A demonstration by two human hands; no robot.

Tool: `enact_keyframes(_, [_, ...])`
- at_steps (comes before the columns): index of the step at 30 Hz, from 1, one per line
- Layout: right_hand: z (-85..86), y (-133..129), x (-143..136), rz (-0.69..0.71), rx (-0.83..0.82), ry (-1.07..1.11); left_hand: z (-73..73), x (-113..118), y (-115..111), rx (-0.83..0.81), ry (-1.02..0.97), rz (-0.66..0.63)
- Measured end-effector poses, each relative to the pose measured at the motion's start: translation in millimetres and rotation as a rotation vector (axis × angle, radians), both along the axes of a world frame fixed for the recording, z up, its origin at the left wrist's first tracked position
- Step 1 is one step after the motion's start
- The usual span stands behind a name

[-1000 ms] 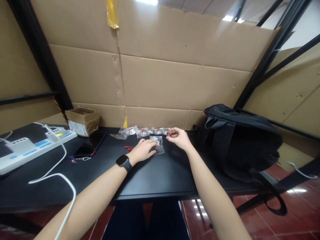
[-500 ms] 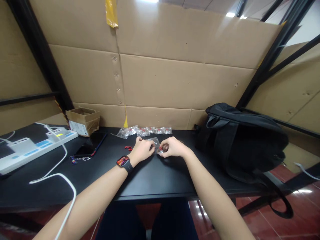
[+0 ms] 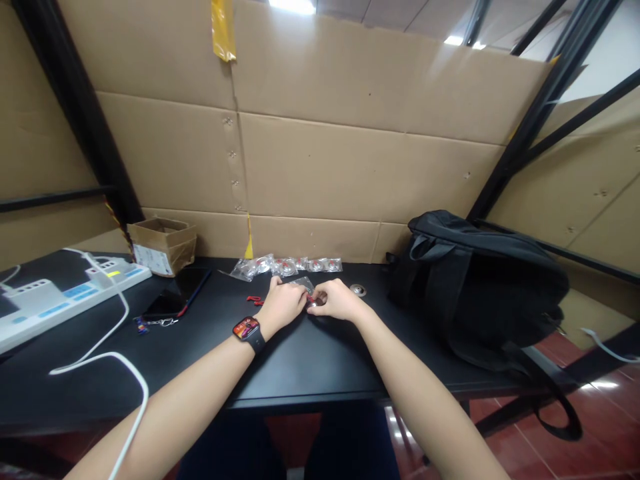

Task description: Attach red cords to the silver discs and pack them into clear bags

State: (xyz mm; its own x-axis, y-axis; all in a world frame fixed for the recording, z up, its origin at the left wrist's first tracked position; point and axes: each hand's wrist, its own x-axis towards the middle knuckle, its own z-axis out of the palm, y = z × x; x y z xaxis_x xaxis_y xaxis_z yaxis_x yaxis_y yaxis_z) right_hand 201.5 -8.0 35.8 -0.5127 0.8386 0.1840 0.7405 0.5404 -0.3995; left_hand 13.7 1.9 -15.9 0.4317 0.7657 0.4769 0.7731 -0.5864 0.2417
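Observation:
My left hand (image 3: 286,303) is closed on a small clear plastic bag (image 3: 304,285) near the middle of the black table. Right beside it, my right hand (image 3: 336,300) pinches a round metal piece with a red part (image 3: 314,303), held at the bag. Fingers partly cover both items. Behind the hands, several round metal pieces in clear bags (image 3: 285,267) lie in a row along the cardboard. Small red pieces (image 3: 255,300) rest left of my left hand. A loose round metal disc (image 3: 358,290) lies to the right of my right hand.
A black backpack (image 3: 480,287) stands at the right. On the left are an open cardboard box (image 3: 164,245), a dark phone (image 3: 177,293) with a keychain, and a white power strip (image 3: 65,300). Its white cable (image 3: 131,367) passes over my left forearm.
My right hand has moved left with the metal piece, closer to my left hand and the bag. The loose disc at the right now shows fully.

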Motion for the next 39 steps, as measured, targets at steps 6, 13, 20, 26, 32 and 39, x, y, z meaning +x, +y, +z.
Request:
enact_keyframes(6, [-3.4,-0.1,-5.0,-0.051,0.072,0.006,0.2,0.3,-0.8,-0.008,-0.054,0.007])
enact_keyframes(13, [-8.1,6.7,-4.0,-0.094,0.146,-0.079,-4.8,-3.0,1.2,-0.068,-0.050,-0.090])
enact_keyframes(20, [-3.0,3.7,3.8,0.000,0.006,-0.042,-9.4,-9.3,5.4,-0.154,-0.051,-0.161])
enact_keyframes(26, [-3.3,6.5,7.6,0.013,0.064,-0.044,-9.6,-9.6,5.2,-0.153,-0.068,-0.169])
enact_keyframes(32, [-16.0,15.3,-1.9,-0.068,0.151,-0.050,-11.3,-8.3,5.9,-0.152,-0.082,-0.178])
enact_keyframes(39, [-27.0,23.9,-6.1,-0.151,0.124,0.065,-10.9,-8.8,8.9,-0.171,-0.116,-0.188])
